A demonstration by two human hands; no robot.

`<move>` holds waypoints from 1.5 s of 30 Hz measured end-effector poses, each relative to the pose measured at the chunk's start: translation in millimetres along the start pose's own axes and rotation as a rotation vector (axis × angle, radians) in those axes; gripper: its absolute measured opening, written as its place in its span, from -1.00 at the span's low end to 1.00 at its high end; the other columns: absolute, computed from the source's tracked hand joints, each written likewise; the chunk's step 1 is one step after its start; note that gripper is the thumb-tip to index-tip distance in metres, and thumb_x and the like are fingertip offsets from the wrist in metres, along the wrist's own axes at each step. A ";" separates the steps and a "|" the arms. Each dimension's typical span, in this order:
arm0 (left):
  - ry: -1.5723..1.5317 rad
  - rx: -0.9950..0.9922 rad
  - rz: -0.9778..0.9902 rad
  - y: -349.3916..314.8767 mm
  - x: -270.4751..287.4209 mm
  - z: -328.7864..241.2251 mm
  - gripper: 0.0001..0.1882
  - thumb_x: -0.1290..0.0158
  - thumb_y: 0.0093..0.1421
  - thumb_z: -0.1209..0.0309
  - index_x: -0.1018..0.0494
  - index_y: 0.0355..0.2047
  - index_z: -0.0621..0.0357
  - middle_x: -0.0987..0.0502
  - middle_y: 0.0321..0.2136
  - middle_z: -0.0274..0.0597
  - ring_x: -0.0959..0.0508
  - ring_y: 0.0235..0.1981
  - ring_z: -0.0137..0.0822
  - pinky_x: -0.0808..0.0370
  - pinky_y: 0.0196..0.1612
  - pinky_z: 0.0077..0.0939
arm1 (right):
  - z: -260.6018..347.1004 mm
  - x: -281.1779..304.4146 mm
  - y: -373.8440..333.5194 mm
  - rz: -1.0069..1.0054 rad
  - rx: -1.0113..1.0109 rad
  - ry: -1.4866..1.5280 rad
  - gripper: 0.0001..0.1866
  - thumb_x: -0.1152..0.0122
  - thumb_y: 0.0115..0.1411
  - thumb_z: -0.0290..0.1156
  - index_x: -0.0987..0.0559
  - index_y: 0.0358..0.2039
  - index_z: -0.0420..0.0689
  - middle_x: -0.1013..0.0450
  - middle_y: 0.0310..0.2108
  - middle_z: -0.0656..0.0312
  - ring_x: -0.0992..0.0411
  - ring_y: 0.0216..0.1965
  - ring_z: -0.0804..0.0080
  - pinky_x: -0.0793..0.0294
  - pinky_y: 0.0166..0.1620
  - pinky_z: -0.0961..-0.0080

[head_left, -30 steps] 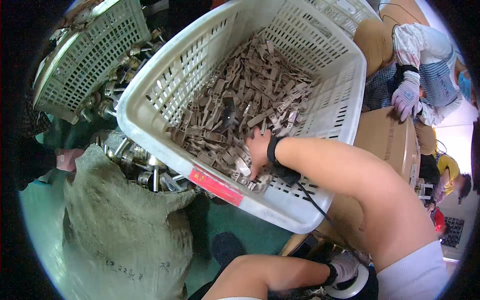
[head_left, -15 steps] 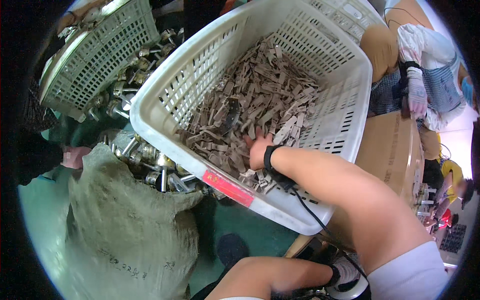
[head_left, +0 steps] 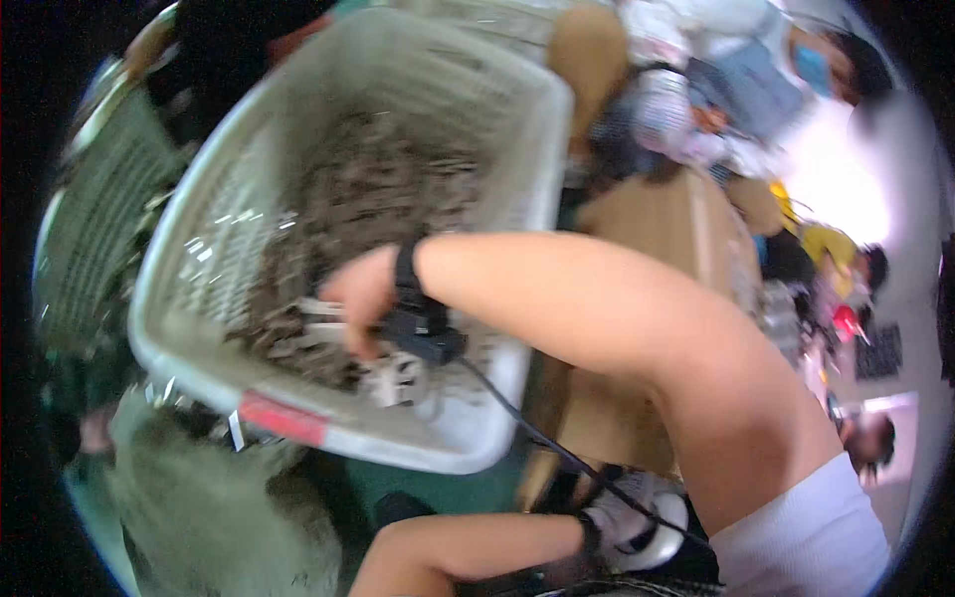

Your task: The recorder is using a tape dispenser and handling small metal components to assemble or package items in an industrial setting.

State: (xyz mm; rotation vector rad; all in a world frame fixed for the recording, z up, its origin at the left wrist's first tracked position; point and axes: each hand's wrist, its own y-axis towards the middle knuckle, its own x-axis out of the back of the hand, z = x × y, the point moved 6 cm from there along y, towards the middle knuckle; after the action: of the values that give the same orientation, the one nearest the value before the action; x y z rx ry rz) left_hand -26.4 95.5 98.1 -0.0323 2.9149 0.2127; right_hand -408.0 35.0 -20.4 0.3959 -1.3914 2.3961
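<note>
Nearest the lower edge, the left hand (head_left: 625, 509), in a pale knit glove, lies low on the right beside a white curved object (head_left: 665, 545); blur hides whether its fingers are together, apart or clamped on it. Above it the bare right hand (head_left: 363, 298) reaches leftward over the near part of a heap of grey-brown flat strips (head_left: 373, 189) inside the basket. Those strips, slim and hard-looking, point every way with no shared long axis. Beside and below the fingers, a few off-white strips (head_left: 396, 382) catch the light; one by the fingertips runs roughly crosswise. The right fingers bend down toward the pieces, one digit a little apart from the others; I cannot tell whether they are clamped on a strip. A black strap with a boxy black device (head_left: 423, 333) sits at that wrist, a dark cable trailing from it.

Around the heap stands a whitish perforated plastic basket (head_left: 189, 383), its long axis running away and slightly rightward, with a red label (head_left: 284, 418) on the near rim. A wrinkled grey-green sack (head_left: 209, 512) slumps at lower left. Beyond the right arm sits a brown cardboard box (head_left: 637, 219); past it, a co-worker's gloved hand (head_left: 662, 114) and, farther off, a person in yellow (head_left: 828, 244).
</note>
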 end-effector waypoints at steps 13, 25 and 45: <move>-0.550 0.221 0.121 -3.9 -41.6 68.2 -0.57 0.02 -0.11 0.69 -0.50 -0.18 0.09 -0.53 -0.32 -0.12 -0.51 -0.23 -0.18 -0.41 -0.09 -0.44 | -108.6 -38.6 -505.9 -0.880 -0.532 0.626 -0.38 -0.38 -0.31 -0.50 -0.38 -0.14 -0.17 -0.41 -0.43 0.26 -0.41 -0.43 0.46 -0.46 -0.37 0.48; -0.384 0.226 0.176 -5.5 -37.1 56.4 -0.58 -0.10 -0.13 0.61 -0.50 -0.18 0.10 -0.53 -0.26 -0.22 -0.51 -0.21 -0.25 -0.45 -0.09 -0.39 | -213.1 -145.7 -596.8 -0.614 -1.112 0.126 -0.06 -0.52 -0.35 -0.20 -0.33 0.11 -0.11 -0.38 -0.01 -0.03 -0.36 0.00 0.13 -0.31 0.06 0.34; -0.098 0.053 0.001 14.1 -12.9 2.8 -0.75 0.06 0.01 0.53 -0.50 -0.27 0.14 -0.53 -0.38 -0.01 -0.52 -0.28 -0.11 -0.42 -0.11 -0.34 | 38.8 -48.7 37.3 -0.047 0.051 -0.383 0.03 -0.37 -0.21 -0.30 0.00 0.26 0.18 0.10 0.20 0.16 0.06 0.21 0.05 -0.10 0.17 0.08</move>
State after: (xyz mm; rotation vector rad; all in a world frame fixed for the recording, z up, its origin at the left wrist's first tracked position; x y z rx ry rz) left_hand -13.7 109.9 100.2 -0.0116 2.8212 0.1333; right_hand -377.2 -23.5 -50.4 0.9312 -1.4523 2.4065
